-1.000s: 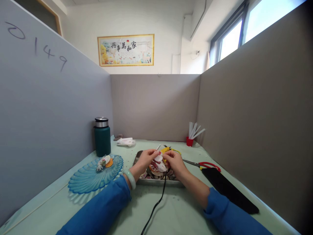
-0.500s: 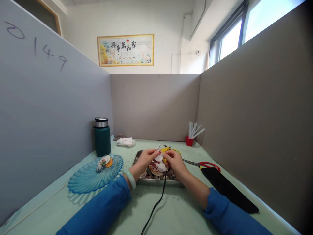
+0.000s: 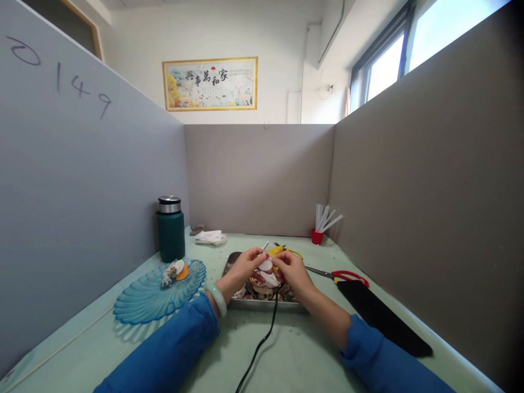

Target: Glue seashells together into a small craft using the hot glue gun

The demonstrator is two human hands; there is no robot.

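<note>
Over the metal tray [image 3: 268, 306], my left hand [image 3: 245, 266] is closed in a pinch at the left edge of a small white shell [image 3: 266, 264]. My right hand [image 3: 292, 272] pinches at the shell's right side, its fingertips close to the left ones. Several loose shells [image 3: 262, 291] in white, orange and brown fill the tray below. A yellow glue gun [image 3: 277, 250] lies behind my hands, mostly hidden by them, with a white stick at its far end. Its black cord [image 3: 268, 333] runs toward me across the table.
A blue scalloped glass plate [image 3: 139, 303] carries a small cluster of shells [image 3: 175, 272] on the left. Behind it stands a green bottle [image 3: 171, 234]. Red-handled scissors [image 3: 350, 276] and a black flat piece [image 3: 382, 316] lie right. A red cup [image 3: 317, 236] holds white sticks.
Almost nothing differs. Both hands stay over the tray, with only a slight shift of the fingers at the white shell.
</note>
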